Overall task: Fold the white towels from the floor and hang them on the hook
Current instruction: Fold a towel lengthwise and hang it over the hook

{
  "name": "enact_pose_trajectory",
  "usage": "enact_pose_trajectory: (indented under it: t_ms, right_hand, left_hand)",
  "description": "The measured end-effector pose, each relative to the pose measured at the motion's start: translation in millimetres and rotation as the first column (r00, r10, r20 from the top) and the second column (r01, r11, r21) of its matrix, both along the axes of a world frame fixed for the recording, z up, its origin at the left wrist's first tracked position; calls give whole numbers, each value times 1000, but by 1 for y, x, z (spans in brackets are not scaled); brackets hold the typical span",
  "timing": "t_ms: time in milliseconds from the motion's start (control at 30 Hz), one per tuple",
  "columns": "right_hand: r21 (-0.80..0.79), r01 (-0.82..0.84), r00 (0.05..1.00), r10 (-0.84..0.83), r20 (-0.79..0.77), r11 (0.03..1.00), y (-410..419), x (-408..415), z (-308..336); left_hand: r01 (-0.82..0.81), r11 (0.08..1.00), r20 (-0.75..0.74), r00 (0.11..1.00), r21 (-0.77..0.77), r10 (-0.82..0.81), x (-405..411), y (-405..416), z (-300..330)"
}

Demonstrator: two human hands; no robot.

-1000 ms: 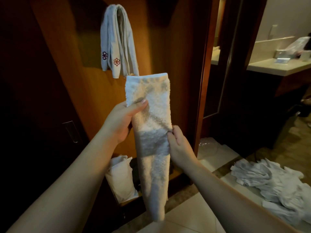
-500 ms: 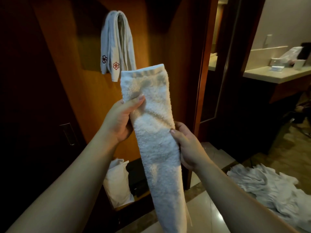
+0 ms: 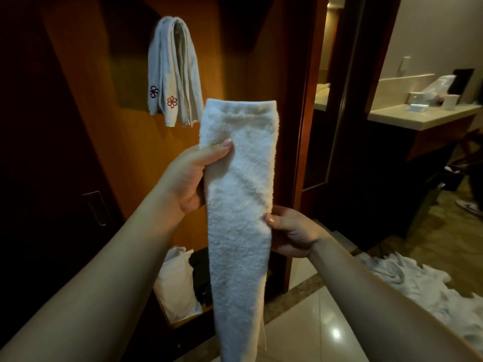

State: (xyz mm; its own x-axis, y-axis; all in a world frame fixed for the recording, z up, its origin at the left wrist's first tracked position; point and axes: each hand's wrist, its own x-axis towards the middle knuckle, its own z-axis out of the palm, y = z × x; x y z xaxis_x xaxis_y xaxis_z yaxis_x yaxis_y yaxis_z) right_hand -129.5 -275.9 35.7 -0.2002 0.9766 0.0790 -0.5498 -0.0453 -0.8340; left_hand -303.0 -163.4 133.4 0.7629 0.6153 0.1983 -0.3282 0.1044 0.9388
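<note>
At frame centre we hold the folded towel [image 3: 239, 205] upright: our left hand [image 3: 185, 178] pinches its left edge, our right hand [image 3: 292, 232] its right edge. Hung towels [image 3: 173, 71] upper left; floor pile [image 3: 418, 286] lower right.

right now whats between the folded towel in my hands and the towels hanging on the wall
Nothing: in the head view only bare wood panel separates the folded towel from the hanging towels.

White bag [image 3: 177, 286] low in wooden cabinet [image 3: 109, 142]; counter [image 3: 418, 118] right.
</note>
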Motion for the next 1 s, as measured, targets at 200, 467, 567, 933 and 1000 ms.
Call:
enact_pose_trajectory:
  t_ms: [200, 467, 567, 933, 1000]
  right_hand:
    - [55, -23, 998, 20, 55, 998, 4, 7, 4]
    - [79, 135, 991, -136, 3, 988, 15, 4, -2]
    - [75, 191, 979, -195, 58, 979, 14, 1, -6]
    - [470, 560, 420, -723, 549, 683, 17, -28, -14]
    - [520, 582, 361, -771, 524, 626, 18, -31, -18]
  left_hand:
    - [72, 997, 41, 996, 20, -73, -1, -1, 4]
    - [-110, 994, 68, 991, -23, 111, 1, -9, 11]
    - [-192, 981, 37, 980, -32, 194, 1, -10, 14]
    - [-325, 942, -14, 946, -82, 325, 5, -8, 14]
    - [-305, 947, -22, 952, -98, 305, 7, -8, 15]
